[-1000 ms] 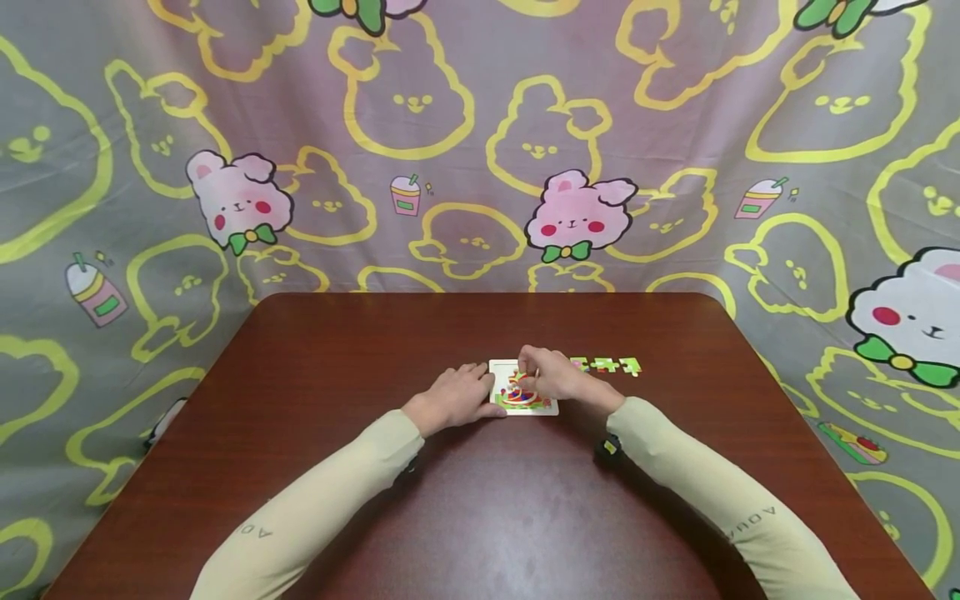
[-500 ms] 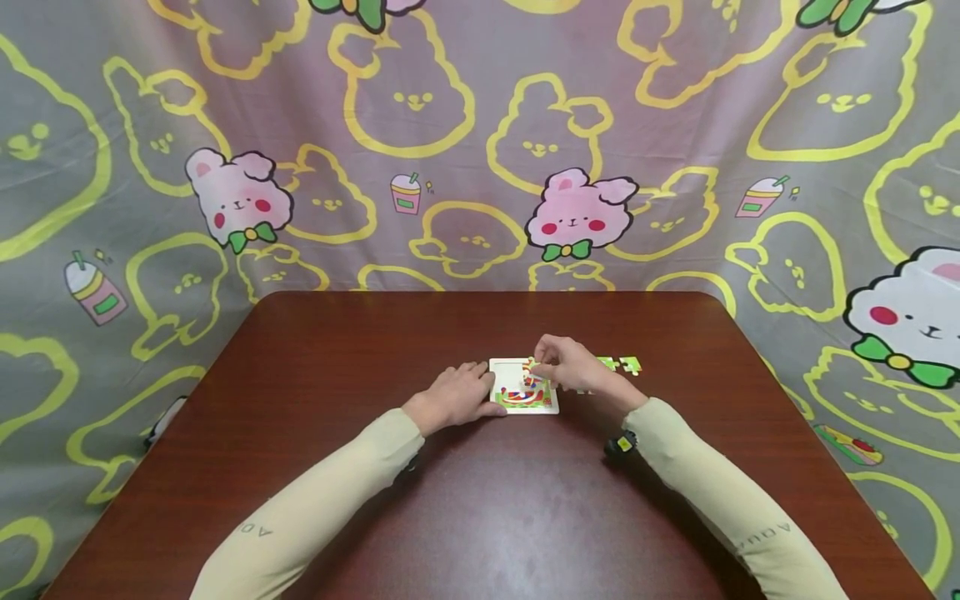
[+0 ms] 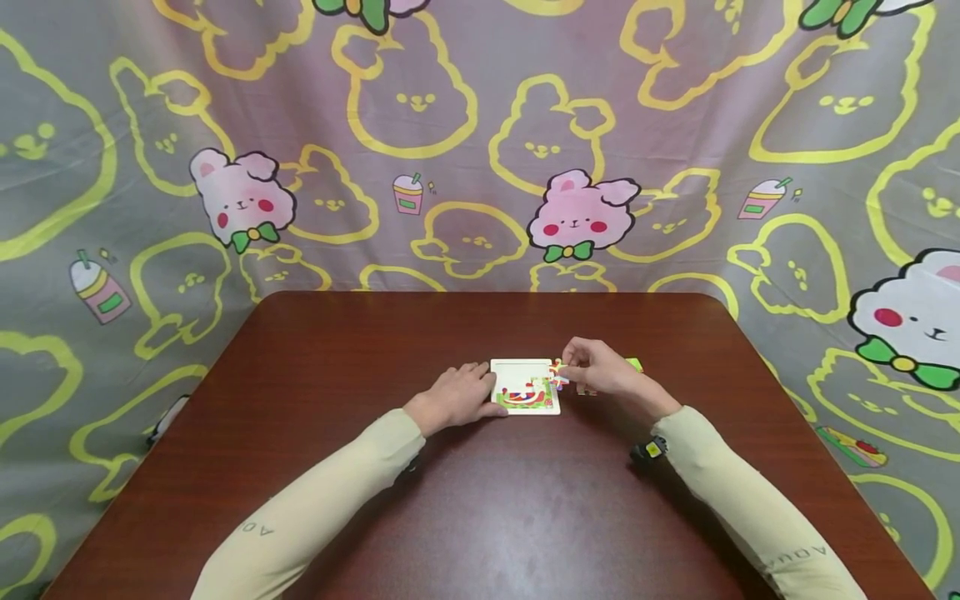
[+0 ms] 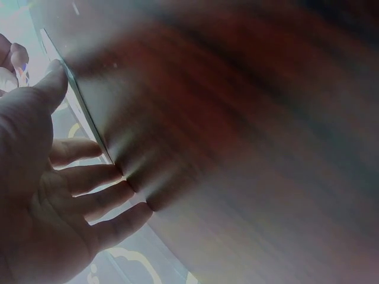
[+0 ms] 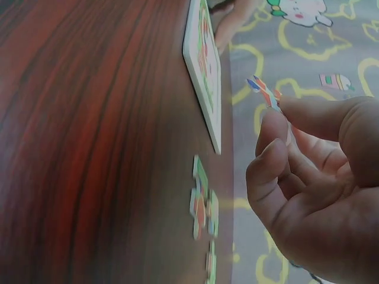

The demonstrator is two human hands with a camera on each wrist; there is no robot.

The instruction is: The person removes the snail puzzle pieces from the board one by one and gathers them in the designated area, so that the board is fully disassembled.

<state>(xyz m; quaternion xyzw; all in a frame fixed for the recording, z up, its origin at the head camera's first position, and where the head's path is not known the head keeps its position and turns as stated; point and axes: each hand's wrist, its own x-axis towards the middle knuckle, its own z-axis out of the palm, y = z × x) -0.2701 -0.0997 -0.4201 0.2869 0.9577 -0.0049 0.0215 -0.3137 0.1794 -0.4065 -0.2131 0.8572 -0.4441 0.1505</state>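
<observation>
The puzzle piece [image 3: 557, 375] pinched in the right grip [image 3: 603, 368] is best levelled, the tray [image 3: 513, 375] steadied by the straight-fingered left grip [image 3: 454, 394].

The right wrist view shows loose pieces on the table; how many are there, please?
4: a piece nearest the tray, a second and third side by side just below it, a fourth at the bottom edge. More may be hidden.

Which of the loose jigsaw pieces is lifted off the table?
The blue-and-red jigsaw piece pinched in the right hand; the other loose pieces in view lie on the table.
</observation>
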